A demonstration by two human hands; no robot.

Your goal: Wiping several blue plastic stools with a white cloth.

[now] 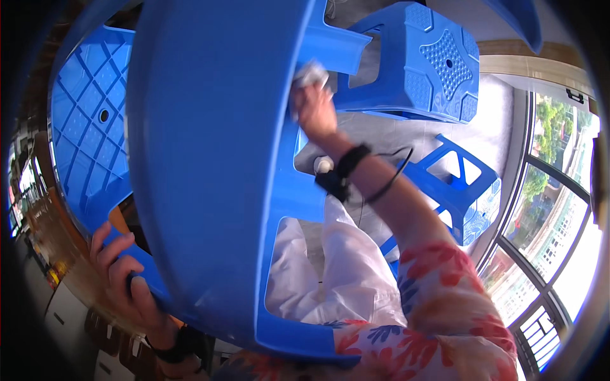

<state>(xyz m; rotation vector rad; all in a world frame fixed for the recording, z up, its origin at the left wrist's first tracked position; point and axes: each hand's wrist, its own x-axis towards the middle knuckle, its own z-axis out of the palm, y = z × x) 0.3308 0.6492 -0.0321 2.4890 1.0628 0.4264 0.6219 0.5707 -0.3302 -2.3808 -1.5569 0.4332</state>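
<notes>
A large blue plastic stool (209, 157) lies on its side close before me, its broad side panel facing the camera and its ribbed underside at the left. With my right hand (314, 107) I press a crumpled whitish cloth or wipe (312, 75) to the panel's right edge; the hand is blurred. My left hand (126, 271) is at the lower left, with curled fingers around a blue rail of the stool. Both wrists wear black bands.
Another blue stool (441, 62) with a dotted star pattern lies tipped at the upper right. Below it is a smaller blue stool (450, 176), also on its side. Tall windows (548, 190) line the right. White drawers (66, 309) are at the lower left.
</notes>
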